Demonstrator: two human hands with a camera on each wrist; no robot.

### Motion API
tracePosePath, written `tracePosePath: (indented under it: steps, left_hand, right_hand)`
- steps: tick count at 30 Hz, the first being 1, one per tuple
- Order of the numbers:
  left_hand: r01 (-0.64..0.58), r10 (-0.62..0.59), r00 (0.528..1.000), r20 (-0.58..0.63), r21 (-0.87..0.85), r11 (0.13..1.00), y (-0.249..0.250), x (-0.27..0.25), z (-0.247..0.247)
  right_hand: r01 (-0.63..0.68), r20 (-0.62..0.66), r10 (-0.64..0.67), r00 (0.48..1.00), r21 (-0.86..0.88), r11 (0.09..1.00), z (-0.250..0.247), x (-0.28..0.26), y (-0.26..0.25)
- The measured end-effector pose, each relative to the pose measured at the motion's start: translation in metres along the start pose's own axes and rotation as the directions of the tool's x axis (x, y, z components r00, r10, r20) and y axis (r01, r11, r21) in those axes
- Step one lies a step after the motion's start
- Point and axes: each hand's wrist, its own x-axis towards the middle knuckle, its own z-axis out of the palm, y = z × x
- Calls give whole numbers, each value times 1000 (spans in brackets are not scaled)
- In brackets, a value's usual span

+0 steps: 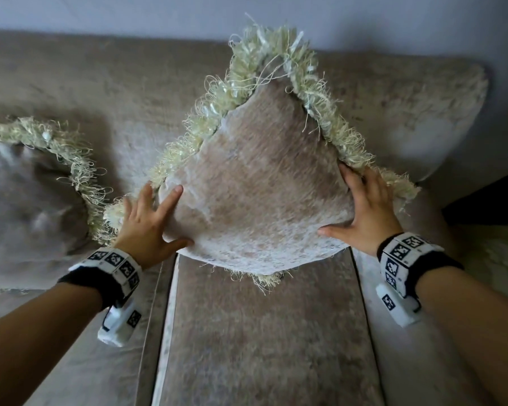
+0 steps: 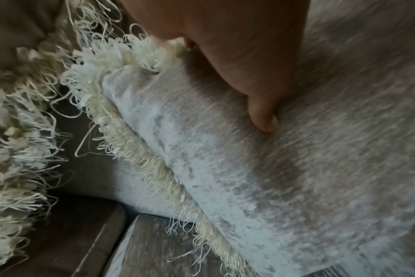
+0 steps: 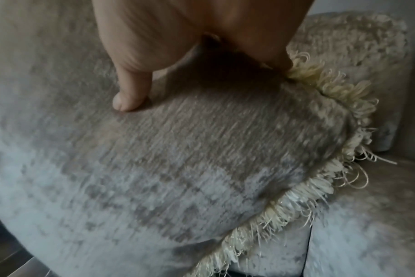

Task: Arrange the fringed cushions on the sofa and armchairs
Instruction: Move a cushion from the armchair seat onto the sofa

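Observation:
A beige velvet cushion (image 1: 261,186) with a cream fringe stands on one corner against the sofa backrest (image 1: 100,83). My left hand (image 1: 162,218) lies flat on its left edge, fingers spread over fabric and fringe. In the left wrist view its thumb (image 2: 263,116) presses the cushion face (image 2: 296,168). At the cushion's right edge my right hand (image 1: 355,200) rests with straight fingers reaching the fringe, and its thumb (image 3: 130,97) presses the cushion's front (image 3: 178,159). A second fringed cushion (image 1: 27,200) leans at the left, its fringe (image 2: 17,150) close to the first.
The sofa seat (image 1: 261,332) runs below the cushion, with seams on both sides. A plain back pillow (image 1: 423,112) sits behind at the right. A dark gap (image 1: 487,197) lies beyond the sofa's right end. A pale wall rises behind the backrest.

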Motion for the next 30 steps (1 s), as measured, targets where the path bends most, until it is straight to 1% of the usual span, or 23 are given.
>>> tracePosePath:
  steps: [3, 6, 8, 13, 18, 22, 26, 28, 30]
  left_hand:
    - [-30, 31, 999, 10, -103, 994, -2, 12, 5]
    - [-70, 71, 998, -3, -128, 989, -4, 14, 6]
    - [-86, 86, 996, -3, -129, 988, -2, 11, 5]
    - [-164, 166, 986, 19, -88, 983, 5, -4, -11]
    - [-203, 205, 979, 9, -90, 975, 22, -15, -41]
    - [-262, 261, 965, -14, -41, 964, 34, -12, -68]
    - [-251, 253, 965, 62, -40, 967, 37, -9, -86]
    - [-239, 243, 965, 99, -47, 970, 33, -6, -84]
    - [-221, 226, 968, 112, -52, 974, 30, -4, -71]
  right_hand:
    - [45, -94, -45, 995, -10, 999, 17, 6, 3]
    - [105, -202, -105, 974, -10, 994, 28, 4, 4]
    - [119, -234, -121, 965, -20, 993, 31, -1, 4]
    - [144, -240, -141, 961, -6, 990, 21, -15, 5]
    - [97, -298, -82, 951, 39, 994, -2, -37, 7]
    - [88, -296, -68, 953, 57, 994, -27, -45, 9]
    - [77, -292, -42, 955, 108, 991, -44, -47, 8]
    - [75, -275, -42, 960, 112, 991, -43, -45, 10]
    - [45, -242, -19, 970, 103, 994, -34, -42, 15]
